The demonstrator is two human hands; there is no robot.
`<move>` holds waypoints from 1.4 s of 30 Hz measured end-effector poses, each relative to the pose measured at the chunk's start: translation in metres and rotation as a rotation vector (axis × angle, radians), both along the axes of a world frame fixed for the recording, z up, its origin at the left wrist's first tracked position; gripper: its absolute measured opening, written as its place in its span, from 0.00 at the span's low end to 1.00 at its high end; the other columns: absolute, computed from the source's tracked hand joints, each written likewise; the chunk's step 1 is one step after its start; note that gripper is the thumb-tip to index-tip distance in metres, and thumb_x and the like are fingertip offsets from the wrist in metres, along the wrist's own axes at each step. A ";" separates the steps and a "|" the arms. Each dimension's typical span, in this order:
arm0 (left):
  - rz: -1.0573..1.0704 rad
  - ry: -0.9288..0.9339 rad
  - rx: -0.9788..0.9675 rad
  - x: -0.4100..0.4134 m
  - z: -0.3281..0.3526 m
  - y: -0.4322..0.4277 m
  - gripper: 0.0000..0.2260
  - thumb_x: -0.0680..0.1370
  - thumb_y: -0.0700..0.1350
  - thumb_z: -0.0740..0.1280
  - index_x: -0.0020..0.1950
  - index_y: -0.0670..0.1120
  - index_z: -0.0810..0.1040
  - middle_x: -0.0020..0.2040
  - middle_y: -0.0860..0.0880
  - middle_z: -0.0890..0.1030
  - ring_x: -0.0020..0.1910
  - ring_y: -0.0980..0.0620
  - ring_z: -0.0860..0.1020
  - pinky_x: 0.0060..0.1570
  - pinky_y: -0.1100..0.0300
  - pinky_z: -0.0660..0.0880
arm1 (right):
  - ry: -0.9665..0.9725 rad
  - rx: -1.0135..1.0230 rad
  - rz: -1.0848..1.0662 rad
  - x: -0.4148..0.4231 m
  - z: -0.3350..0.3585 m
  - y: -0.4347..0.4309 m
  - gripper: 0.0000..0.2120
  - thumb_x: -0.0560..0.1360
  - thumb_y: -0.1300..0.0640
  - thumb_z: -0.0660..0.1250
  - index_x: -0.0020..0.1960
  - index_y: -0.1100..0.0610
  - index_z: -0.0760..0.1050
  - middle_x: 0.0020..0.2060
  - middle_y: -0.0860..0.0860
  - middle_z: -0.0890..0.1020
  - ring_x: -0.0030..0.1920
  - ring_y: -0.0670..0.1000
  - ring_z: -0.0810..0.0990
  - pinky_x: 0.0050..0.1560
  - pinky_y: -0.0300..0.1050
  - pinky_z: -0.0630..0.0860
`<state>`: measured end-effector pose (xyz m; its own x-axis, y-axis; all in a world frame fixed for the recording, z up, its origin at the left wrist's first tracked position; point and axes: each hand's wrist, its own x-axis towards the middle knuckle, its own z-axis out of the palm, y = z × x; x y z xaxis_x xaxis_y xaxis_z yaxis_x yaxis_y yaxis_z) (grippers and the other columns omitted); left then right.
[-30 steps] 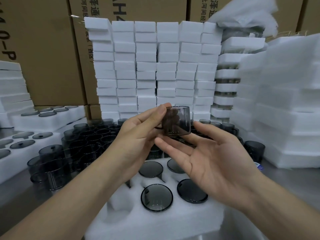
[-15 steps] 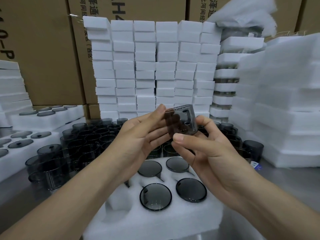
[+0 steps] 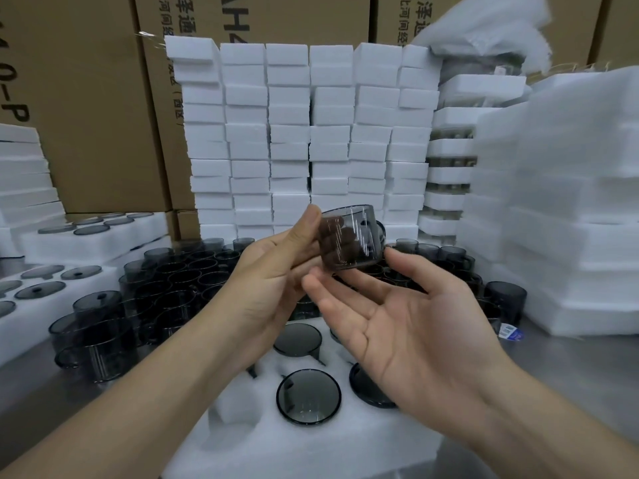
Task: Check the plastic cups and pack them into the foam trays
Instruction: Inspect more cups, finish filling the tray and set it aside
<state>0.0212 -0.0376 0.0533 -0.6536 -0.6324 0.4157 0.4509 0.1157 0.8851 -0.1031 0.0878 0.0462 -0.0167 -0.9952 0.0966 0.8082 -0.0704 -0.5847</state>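
Two hands, one raised cup, three cups visible in front tray.

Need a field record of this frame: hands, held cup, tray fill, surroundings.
left hand: grips the held cup, thumb on its top edge, fingers showing through its wall
right hand: open, palm up, fingertips by the cup's base; contact unclear
held cup: smoky, see-through, raised above the foam tray
foam tray: at least three seated cups; the right hand hides part of it
loose cups: crowded on the table behind the tray
background: stacked foam blocks, cardboard boxes
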 end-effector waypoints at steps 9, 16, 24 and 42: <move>0.000 -0.054 0.065 0.000 0.000 0.001 0.27 0.78 0.65 0.68 0.67 0.47 0.86 0.64 0.46 0.87 0.59 0.52 0.86 0.59 0.59 0.83 | -0.012 -0.043 -0.135 0.003 0.000 -0.003 0.21 0.72 0.61 0.77 0.64 0.65 0.82 0.60 0.64 0.86 0.61 0.60 0.87 0.51 0.48 0.87; -0.004 -0.060 0.008 0.000 0.001 0.003 0.24 0.75 0.67 0.70 0.62 0.53 0.89 0.61 0.46 0.88 0.60 0.52 0.87 0.57 0.61 0.82 | -0.062 -0.022 -0.016 0.003 -0.003 -0.003 0.24 0.77 0.56 0.72 0.69 0.67 0.79 0.62 0.69 0.83 0.62 0.67 0.85 0.61 0.57 0.83; -0.013 -0.087 0.016 0.001 0.001 -0.002 0.26 0.78 0.65 0.67 0.68 0.51 0.86 0.62 0.49 0.88 0.64 0.52 0.85 0.64 0.53 0.76 | -0.022 -0.082 -0.058 0.001 -0.001 -0.002 0.20 0.76 0.60 0.76 0.65 0.67 0.81 0.61 0.65 0.85 0.62 0.61 0.86 0.55 0.49 0.86; 0.003 -0.201 -0.124 0.025 0.010 -0.030 0.17 0.80 0.57 0.70 0.65 0.53 0.87 0.61 0.51 0.87 0.62 0.51 0.85 0.59 0.55 0.82 | 0.511 -0.144 -0.136 -0.012 -0.004 -0.005 0.24 0.75 0.53 0.74 0.68 0.62 0.80 0.62 0.59 0.85 0.59 0.58 0.86 0.51 0.45 0.84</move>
